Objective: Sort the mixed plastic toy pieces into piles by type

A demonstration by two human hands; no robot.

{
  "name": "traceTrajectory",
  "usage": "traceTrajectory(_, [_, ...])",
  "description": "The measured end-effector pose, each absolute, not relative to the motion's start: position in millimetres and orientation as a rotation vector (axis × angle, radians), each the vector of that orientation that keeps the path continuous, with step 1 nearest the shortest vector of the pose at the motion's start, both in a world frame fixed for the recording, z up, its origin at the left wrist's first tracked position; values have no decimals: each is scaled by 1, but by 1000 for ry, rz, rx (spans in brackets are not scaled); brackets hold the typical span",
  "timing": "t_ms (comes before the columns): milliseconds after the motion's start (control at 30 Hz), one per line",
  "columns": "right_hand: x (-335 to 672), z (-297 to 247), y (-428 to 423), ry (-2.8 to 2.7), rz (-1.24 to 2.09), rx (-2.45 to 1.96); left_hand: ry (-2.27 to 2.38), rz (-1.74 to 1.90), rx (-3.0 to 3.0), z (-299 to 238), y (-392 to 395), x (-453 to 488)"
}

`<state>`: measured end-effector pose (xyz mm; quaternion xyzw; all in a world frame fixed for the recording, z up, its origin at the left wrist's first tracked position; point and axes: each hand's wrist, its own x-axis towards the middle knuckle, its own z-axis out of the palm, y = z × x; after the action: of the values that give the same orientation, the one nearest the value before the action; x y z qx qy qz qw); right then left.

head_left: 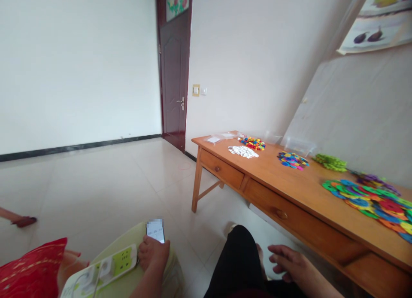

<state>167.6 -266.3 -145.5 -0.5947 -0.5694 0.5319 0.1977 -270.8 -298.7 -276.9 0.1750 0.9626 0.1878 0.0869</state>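
Note:
My left hand (153,254) is closed around the lower part of a smartphone (155,230) with a lit screen. The phone lies on or just above a pale green stool (128,242); the contact is hidden by my fingers. Right beside that hand sits a green and white power strip (122,260) with white plugs in it. My right hand (289,263) hovers over my lap near the table's front, fingers loosely bent and apart, holding nothing.
On the wooden table (257,171) to my right lie white pieces (243,151), small coloured beads (252,143), coloured discs (292,160), green pieces (331,162) and larger coloured rings (370,203). Clear boxes (299,146) stand behind. Another person's foot (24,221) and red clothing (32,266) show left.

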Motion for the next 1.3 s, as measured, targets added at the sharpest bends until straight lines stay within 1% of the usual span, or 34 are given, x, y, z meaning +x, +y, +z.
traceTrajectory(700, [173,-145,-268,-1626,1485,-1648,2964,522,459,-271,-305,-261])
traceTrajectory(1100, [182,-163,-268,-1586,1557,-1574,3012,652,423,-298,-307,-254])
traceTrajectory(1300, [182,-169,-266,-1591,1557,-1565,3028,674,412,-303,-307,-250])
